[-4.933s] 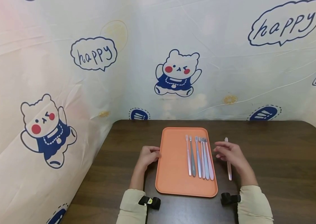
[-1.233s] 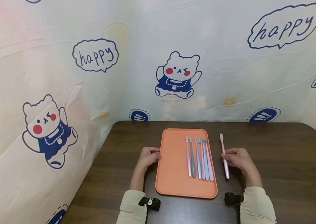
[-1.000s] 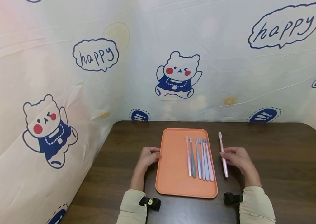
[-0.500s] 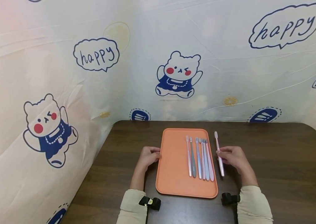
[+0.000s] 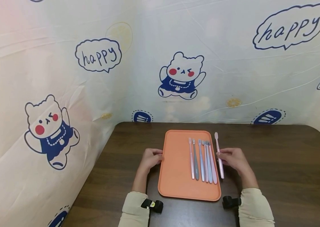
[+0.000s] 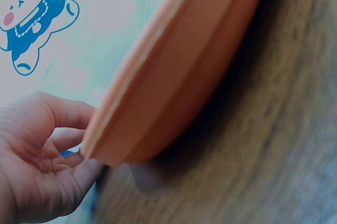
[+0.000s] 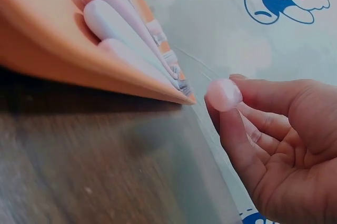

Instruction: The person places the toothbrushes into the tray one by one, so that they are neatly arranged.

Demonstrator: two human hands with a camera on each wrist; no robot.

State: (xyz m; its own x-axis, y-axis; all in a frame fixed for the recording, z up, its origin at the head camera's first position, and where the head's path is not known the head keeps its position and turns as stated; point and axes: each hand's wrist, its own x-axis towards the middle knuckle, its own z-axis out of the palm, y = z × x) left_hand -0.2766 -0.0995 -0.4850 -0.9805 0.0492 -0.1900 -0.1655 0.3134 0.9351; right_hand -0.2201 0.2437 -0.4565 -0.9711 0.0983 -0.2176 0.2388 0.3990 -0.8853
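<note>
A pink toothbrush (image 5: 221, 170) is pinched between thumb and fingers of my right hand (image 5: 235, 158), just outside the right rim of the orange tray (image 5: 174, 171). Its bristle end points to the back; in the right wrist view the rounded handle end (image 7: 224, 95) faces the camera, above the table. At the tray's left rim, my left hand (image 5: 149, 158) grips the edge; the left wrist view shows its thumb and fingers at the tray wall (image 6: 158, 87). On the tray's right half lie several toothbrushes (image 5: 201, 164), pink, grey and blue, side by side with heads to the back.
The tray lies on a dark wooden table (image 5: 284, 164), whose back edge meets a pale curtain (image 5: 137, 78) printed with bears and the word "happy". Each forearm wears a black wrist camera, the left one (image 5: 157, 206) and the right one (image 5: 228, 202), near the tray's front corners.
My right hand took hold of the pink toothbrush from the table right of the tray and has carried it left, close to the tray's rim. My left hand has stayed at the left rim.
</note>
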